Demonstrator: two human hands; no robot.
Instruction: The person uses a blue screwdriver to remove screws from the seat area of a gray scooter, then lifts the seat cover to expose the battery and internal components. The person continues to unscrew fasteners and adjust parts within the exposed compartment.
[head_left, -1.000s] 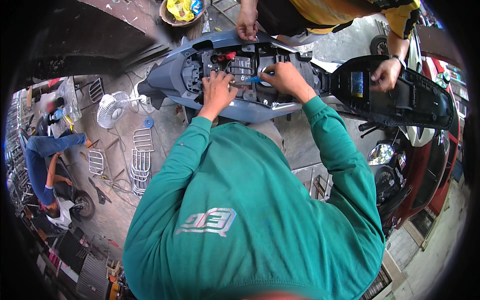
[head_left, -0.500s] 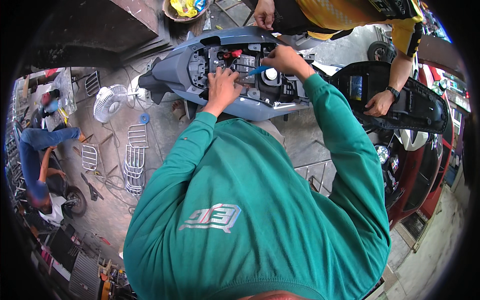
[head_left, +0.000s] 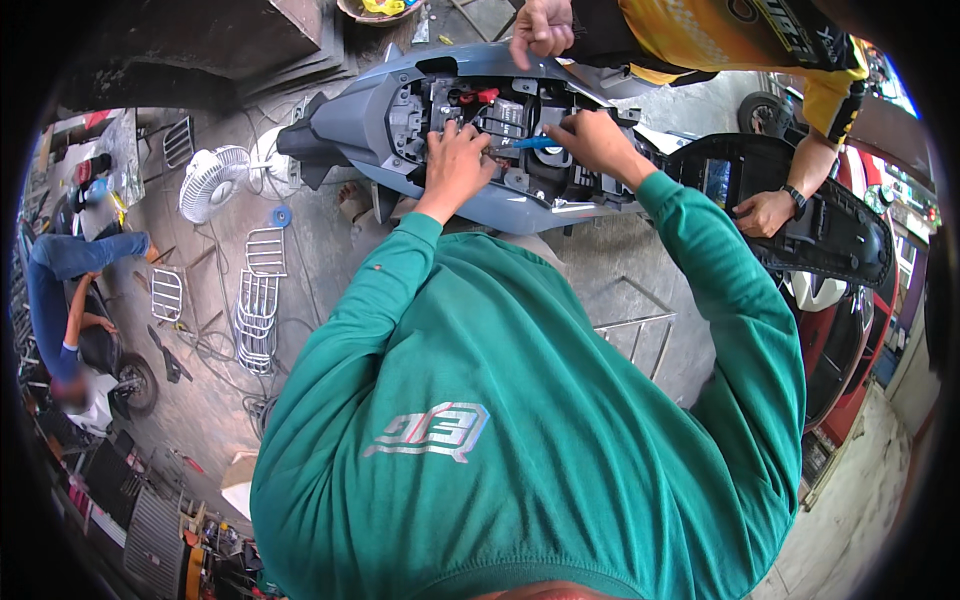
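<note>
A grey scooter (head_left: 345,125) stands in front of me with its under-seat bay exposed. In the bay sit a dark battery (head_left: 503,120), a red cover (head_left: 482,96) and wiring. My right hand (head_left: 598,145) grips a blue-handled tool (head_left: 532,143), whose tip points left toward my other hand. The tool's exact kind is too small to tell. My left hand (head_left: 458,170) bends over the bay's near side beside the battery, fingers curled. What its fingertips hold, if anything, is hidden. A pale round cap (head_left: 550,156) lies just under the tool.
Across the scooter, a co-worker in yellow and black has one hand (head_left: 543,32) over the far panel, the other (head_left: 765,213) on the raised black seat (head_left: 845,245). At left are a white fan (head_left: 213,183), metal racks (head_left: 258,320) and a seated person (head_left: 70,300).
The blue-handled tool has swung nearer to level, and my right hand is slightly lower and farther right. The co-worker's hand above the far panel has lowered, with a finger extended.
</note>
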